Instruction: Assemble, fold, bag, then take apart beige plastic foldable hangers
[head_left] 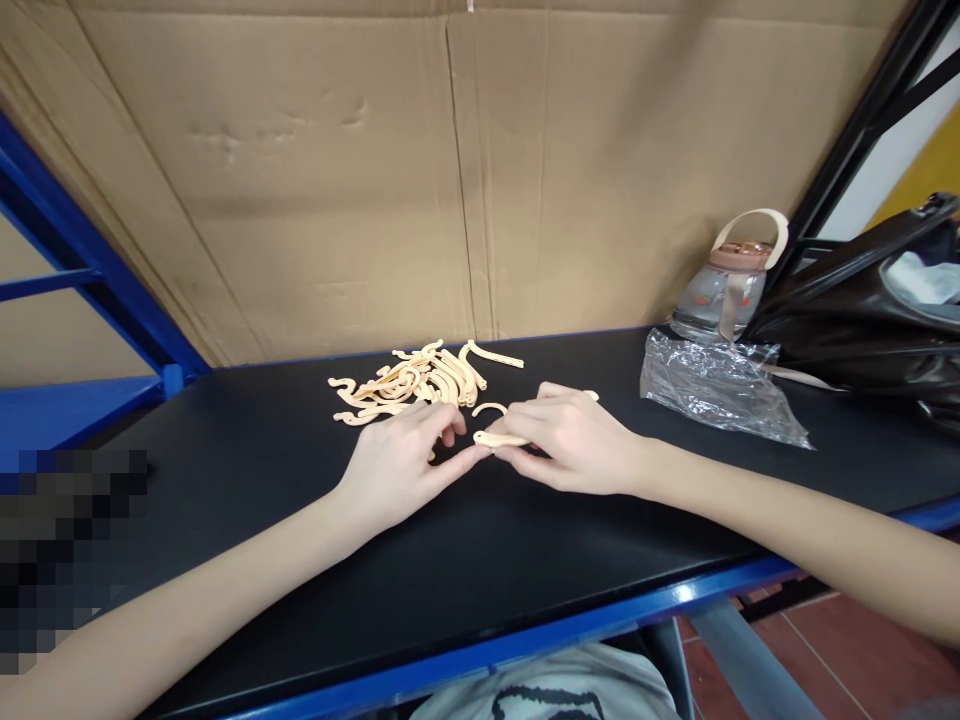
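My right hand [562, 437] pinches a cream-coloured curved strip [499, 439], which has a small hole in its rounded end. Beside it, my left hand [409, 450] has its fingers loosely curled and its thumb stretched out to that rounded end, apart from the index finger. Whether the thumb presses on the strip is hard to tell. Just beyond the fingers lies a thin curved cream piece [489, 408], partly hidden by my right hand. A heap of similar cream strips [420, 378] lies behind my left hand. Another cream end [592, 395] shows behind my right knuckles.
The black tabletop [315, 610] has a blue front edge, with a cardboard wall [337, 180] behind. To the right are a crumpled clear plastic bag [716, 390], a bottle with a cream handle [724, 290] and a black bag [847, 300]. A blue frame [97, 240] stands left.
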